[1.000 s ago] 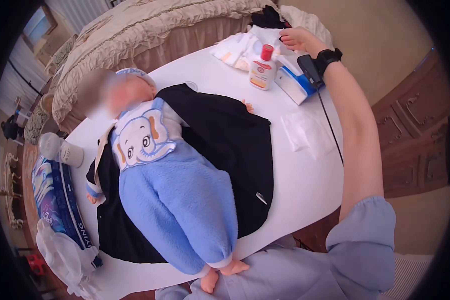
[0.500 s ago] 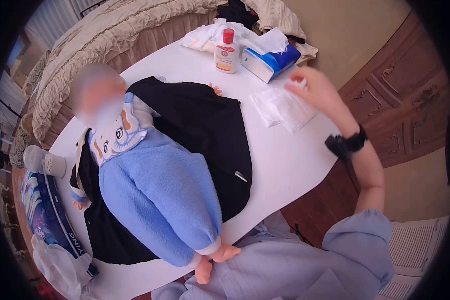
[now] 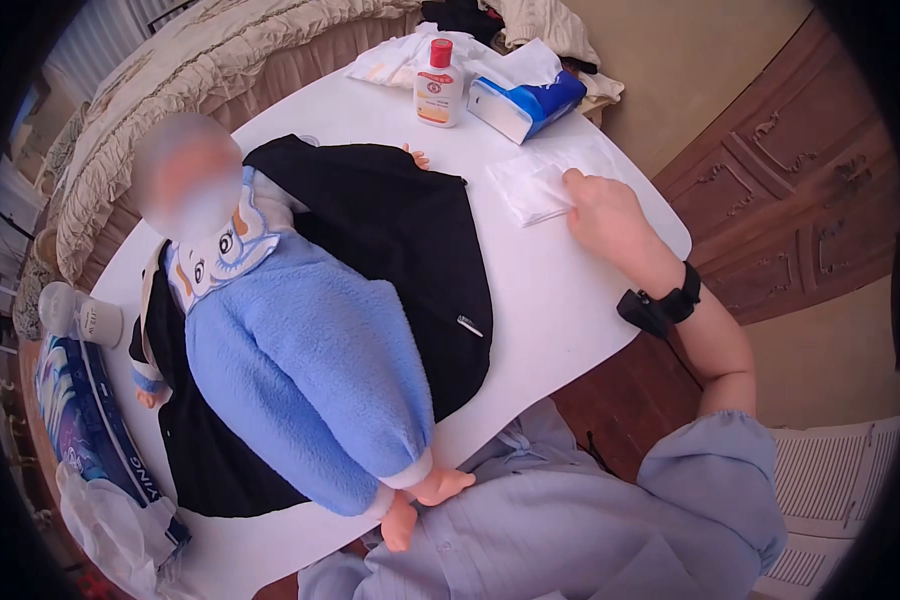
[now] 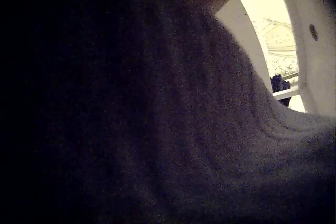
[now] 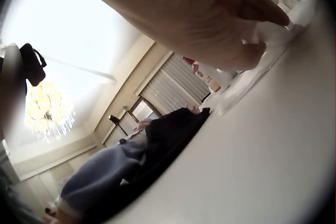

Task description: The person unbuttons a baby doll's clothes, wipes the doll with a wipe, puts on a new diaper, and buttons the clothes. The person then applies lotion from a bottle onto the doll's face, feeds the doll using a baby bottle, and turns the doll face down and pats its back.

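Observation:
My right hand is at the near right edge of folded white tissues lying flat on the white table. In the right wrist view its thumb and fingers pinch white tissue just over the tabletop. A baby doll in fluffy blue trousers and an elephant-face top lies on its back on a spread black garment, left of the right hand. My left hand is outside the head view; the left wrist view is mostly dark cloth with a patch of skin at its top edge, fingers hidden.
Behind the tissues stand a blue tissue pack and a red-capped lotion bottle, beside a white bundle. On the left edge are a white cup, a blue-patterned package and a clear plastic bag. A bed is behind.
My right hand has come back from behind the tissue pack, crossed over the folded tissues and lowered to their near edge. The head view has shifted; the doll lies as before.

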`<state>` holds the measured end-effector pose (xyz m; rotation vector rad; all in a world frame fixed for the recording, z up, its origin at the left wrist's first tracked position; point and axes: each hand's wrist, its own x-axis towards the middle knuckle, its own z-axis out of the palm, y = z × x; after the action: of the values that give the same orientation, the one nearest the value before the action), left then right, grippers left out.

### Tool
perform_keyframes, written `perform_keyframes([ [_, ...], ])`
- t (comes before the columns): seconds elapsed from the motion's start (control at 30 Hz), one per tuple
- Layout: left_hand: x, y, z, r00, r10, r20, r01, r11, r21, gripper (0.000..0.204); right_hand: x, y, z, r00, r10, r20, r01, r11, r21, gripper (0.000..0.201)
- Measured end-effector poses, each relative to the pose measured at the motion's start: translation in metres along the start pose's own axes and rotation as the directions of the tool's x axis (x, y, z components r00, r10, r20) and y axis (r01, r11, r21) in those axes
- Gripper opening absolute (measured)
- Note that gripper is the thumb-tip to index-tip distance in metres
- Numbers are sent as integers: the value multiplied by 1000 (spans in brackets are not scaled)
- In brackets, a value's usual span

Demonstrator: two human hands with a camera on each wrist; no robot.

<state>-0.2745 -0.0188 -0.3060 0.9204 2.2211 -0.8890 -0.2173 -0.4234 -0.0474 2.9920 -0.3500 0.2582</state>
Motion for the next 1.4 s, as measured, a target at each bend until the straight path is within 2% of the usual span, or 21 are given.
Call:
perform_keyframes([
  [0.2,-8,7,4,972,102,213,-138,978,159,39,0,27,2,993,53,-102,-24,965,263,24],
  [0.27,-10,9,5,951,123,285,-184,963,199,39,2,42,23,950,-60,-307,173,919,354,21],
  [0.3,-12,10,5,937,134,321,-210,953,216,39,3,46,23,950,-62,-307,174,919,353,21],
  [0.33,-14,11,6,923,144,357,-237,943,233,39,3,48,20,987,119,-105,-52,868,494,29],
  [0.37,-17,12,6,907,153,393,-266,931,250,39,4,51,18,955,271,120,-289,765,576,38],
  [0.47,-25,15,8,849,172,500,-352,890,291,39,12,96,49,926,375,-45,-219,632,743,43],
  [0.5,-28,15,9,826,174,536,-380,875,300,39,12,88,32,927,372,-47,-217,634,742,43],
  [0.57,-35,17,11,776,178,605,-436,844,311,38,7,69,-18,818,505,-275,-146,644,751,37],
  [0.6,-38,17,11,750,178,637,-463,829,314,38,4,56,-36,820,502,-276,-143,645,751,37],
  [0.67,-42,17,10,695,176,697,-512,802,308,38,-3,31,-57,784,374,-495,-25,817,576,21],
  [0.7,-42,17,7,668,177,723,-530,795,295,38,-6,24,-54,793,362,-491,-10,812,583,21],
  [0.73,-41,19,0,641,182,746,-546,791,276,38,-9,16,-50,795,97,-599,186,901,392,13],
  [0.77,-41,22,-6,612,192,768,-564,786,253,38,-11,6,-45,734,-179,-655,379,908,177,14],
  [0.83,-37,26,-21,551,211,807,-590,783,198,38,-18,-27,-42,734,-446,-512,570,814,108,28],
  [0.9,-33,30,-39,487,241,840,-611,781,130,38,-22,-52,-34,673,-609,-421,715,682,156,33],
  [1.03,-29,34,-74,350,301,887,-664,748,9,37,-30,-80,-28,596,-715,-364,799,573,183,32],
  [1.13,-31,36,-93,238,335,912,-710,701,-72,37,-34,-85,-25,630,-718,-297,777,583,238,34],
  [1.2,-30,35,-104,163,347,924,-736,667,-121,37,-35,-88,-22,714,-648,-265,699,643,312,39],
  [1.23,-29,33,-109,126,351,928,-746,650,-145,37,-35,-90,-21,700,-662,-268,713,626,317,39],
  [1.3,-22,26,-121,53,363,930,-756,624,-200,37,-33,-92,-19,770,-584,-258,637,674,374,41],
  [1.4,-14,16,-142,-56,389,919,-768,572,-289,37,-27,-86,-10,756,-611,-235,649,650,396,36],
])
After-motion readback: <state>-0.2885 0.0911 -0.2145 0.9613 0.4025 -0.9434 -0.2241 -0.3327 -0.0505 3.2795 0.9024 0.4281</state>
